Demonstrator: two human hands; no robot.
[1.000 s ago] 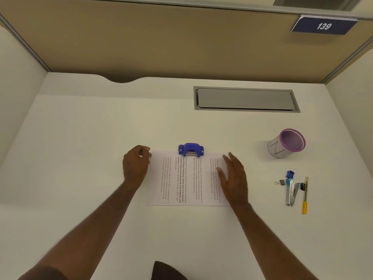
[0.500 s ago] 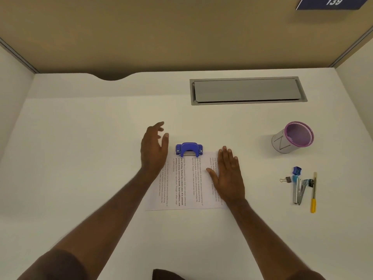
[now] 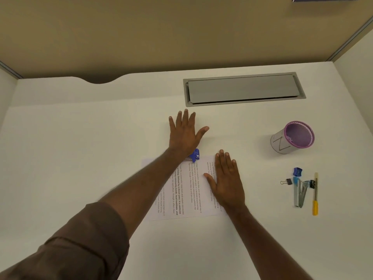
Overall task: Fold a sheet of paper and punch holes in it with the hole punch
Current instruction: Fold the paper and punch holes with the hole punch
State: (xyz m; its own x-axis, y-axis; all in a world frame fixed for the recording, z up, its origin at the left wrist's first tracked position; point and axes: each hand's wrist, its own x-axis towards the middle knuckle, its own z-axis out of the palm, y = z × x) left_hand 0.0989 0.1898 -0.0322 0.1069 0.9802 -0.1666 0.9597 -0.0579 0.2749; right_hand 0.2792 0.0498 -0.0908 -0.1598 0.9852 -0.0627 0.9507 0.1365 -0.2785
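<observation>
A printed sheet of paper (image 3: 187,190) lies flat on the white desk (image 3: 80,158), its far edge tucked into a small blue hole punch (image 3: 195,155). My left hand (image 3: 184,134) is spread open over the punch, its heel covering most of the punch, fingers pointing away from me. Only the punch's right end shows. My right hand (image 3: 227,180) lies flat, fingers apart, on the right part of the sheet. The left forearm hides part of the sheet's left side.
A purple-rimmed mesh pen cup (image 3: 292,138) stands at the right. Nearer me on the right lie a binder clip (image 3: 286,181), a blue sharpener (image 3: 297,171), a stapler (image 3: 300,194) and a yellow-handled tool (image 3: 315,196). A grey cable hatch (image 3: 244,89) is set in the desk's back.
My left hand has moved from the sheet's left corner, right and forward, onto the hole punch. My right hand stayed flat on the sheet. The camera has tilted lower.
</observation>
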